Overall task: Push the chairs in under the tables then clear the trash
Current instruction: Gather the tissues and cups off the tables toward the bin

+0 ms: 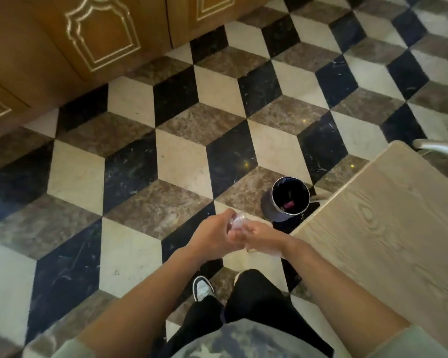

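Here we hold the trash (237,221), a crumpled bit of clear plastic, between both hands out in front of our body, above the floor and short of the bin. Our left hand (212,235) is curled around its near side, fingers bent and closed on the plastic. Our right hand (260,235) meets it from the other side, fingers likewise folded against the same piece, so the two hands touch around it. The plastic is blurred and mostly hidden by our fingers, and we cannot tell its exact shape.

Just beyond our right hand stands the bin (285,200), a small dark round one with a shiny rim, upright and open on the floor. Something pinkish lies at its bottom. The bin sits close beside the corner of the table (388,228), a pale wood-grain top that fills the right side of the view. Past the table's far edge a metal chair leg (437,147) shows.

Below our arms we see our dark trousers and one white-and-black shoe (202,286). The floor (130,164) is a cube pattern of black, cream and brown marble. Wooden panels (93,34) with pale inlaid outlines run along the top left.
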A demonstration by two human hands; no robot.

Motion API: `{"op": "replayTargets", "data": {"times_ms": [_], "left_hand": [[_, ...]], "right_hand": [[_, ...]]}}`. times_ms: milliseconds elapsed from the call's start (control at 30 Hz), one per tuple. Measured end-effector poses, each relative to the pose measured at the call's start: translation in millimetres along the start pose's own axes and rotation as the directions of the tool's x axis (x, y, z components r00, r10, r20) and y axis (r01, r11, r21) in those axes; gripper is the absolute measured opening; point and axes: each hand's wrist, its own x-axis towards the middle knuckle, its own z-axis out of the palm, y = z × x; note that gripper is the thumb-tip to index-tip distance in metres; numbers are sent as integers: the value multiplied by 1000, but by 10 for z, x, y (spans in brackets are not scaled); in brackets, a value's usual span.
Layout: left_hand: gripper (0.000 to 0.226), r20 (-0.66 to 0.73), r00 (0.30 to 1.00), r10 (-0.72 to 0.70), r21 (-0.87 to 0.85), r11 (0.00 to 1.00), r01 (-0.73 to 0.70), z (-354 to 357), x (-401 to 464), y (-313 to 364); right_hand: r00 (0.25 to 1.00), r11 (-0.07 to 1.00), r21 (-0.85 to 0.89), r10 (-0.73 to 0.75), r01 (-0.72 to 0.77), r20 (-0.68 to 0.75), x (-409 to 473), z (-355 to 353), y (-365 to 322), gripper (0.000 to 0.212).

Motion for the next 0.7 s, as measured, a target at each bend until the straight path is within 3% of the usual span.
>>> {"op": "replayTargets", "data": {"times_ms": [33,167,300,433,467,567,700], "left_hand": [[48,-15,999,34,42,999,-33,-74,55,-20],[40,-51,995,83,167,983,-73,-362,545,-151],[47,45,994,97,275,956,-105,-582,1140,-200],[50,181,982,59,319,941,-116,-910,1915,-155],[51,209,977,51,336,934,-121,-1020,2160,-76],[53,272,961,38,369,919,-141,-1173,2696,201],[60,357,934,21,455,869,-194,-1028,3263,632]], "right_hand": [[999,999,-50,2,0,34,75,-25,-74,44],[1000,994,-112,-14,15,7,481,-330,-297,80],[1000,998,-55,-20,21,14,893,-696,-367,73],[995,997,56,-46,52,-90,1317,-1215,-439,94],[987,990,113,-71,88,-144,1401,-1395,-491,89],[938,950,224,-140,218,-318,1382,-1785,-556,33],[823,938,263,-39,225,-566,1197,-2209,-474,29]]}}
